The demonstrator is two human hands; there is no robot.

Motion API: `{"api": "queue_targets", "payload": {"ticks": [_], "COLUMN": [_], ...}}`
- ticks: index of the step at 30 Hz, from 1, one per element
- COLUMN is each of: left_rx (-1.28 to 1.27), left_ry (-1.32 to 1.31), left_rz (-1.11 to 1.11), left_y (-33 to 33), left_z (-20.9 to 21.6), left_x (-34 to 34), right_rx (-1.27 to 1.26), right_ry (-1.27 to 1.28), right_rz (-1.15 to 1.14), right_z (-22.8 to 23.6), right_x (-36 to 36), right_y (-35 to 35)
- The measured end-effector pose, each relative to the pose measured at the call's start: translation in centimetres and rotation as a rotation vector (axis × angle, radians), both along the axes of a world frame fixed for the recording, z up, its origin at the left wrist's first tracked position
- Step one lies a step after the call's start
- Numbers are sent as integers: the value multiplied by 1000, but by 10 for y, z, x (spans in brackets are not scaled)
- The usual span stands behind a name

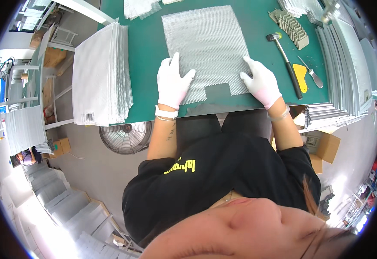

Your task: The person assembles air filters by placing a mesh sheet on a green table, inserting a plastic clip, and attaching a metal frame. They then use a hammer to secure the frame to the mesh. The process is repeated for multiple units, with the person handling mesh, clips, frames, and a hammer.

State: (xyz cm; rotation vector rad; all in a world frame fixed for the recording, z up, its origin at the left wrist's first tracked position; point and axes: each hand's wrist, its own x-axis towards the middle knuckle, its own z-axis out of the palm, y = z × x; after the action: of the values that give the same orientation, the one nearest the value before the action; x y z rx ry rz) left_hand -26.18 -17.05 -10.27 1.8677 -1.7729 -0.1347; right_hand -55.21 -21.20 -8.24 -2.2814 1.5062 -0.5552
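A grey metal mesh sheet lies flat on the green tabletop, with a rectangular notch in its near edge. My left hand, in a white glove, rests on the sheet's near left corner, index finger and thumb spread apart. At the near right edge my right hand, also gloved, touches the mesh with thumb and fingers apart. Neither hand is closed round anything. To the right of my right hand lie a hammer with a black grip, a yellow scraper and a small pointed tool.
A tall stack of mesh sheets stands at the table's left; another stack rises at the right. Several beige brackets sit in a row at the far right. Below the table are a floor fan and a cardboard box.
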Motion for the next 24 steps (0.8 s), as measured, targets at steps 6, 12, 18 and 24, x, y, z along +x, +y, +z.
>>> {"api": "queue_targets", "payload": {"ticks": [6, 12, 18, 24], "left_rx": [115, 195, -154, -132], "left_ry": [-103, -254, -138, -132], "left_rz": [27, -210, -46, -39], "left_y": [-7, -28, -3, 26], "left_z": [24, 7, 25, 35], "left_x": [1, 18, 5, -1], "right_rx": [34, -275, 45, -5], "right_ry": [123, 215, 422, 454], "right_rz": [140, -682, -494, -520], "right_z": [36, 32, 33, 60], "right_x": [-36, -160, -201, -187], "right_y": [-64, -296, -364, -339]}}
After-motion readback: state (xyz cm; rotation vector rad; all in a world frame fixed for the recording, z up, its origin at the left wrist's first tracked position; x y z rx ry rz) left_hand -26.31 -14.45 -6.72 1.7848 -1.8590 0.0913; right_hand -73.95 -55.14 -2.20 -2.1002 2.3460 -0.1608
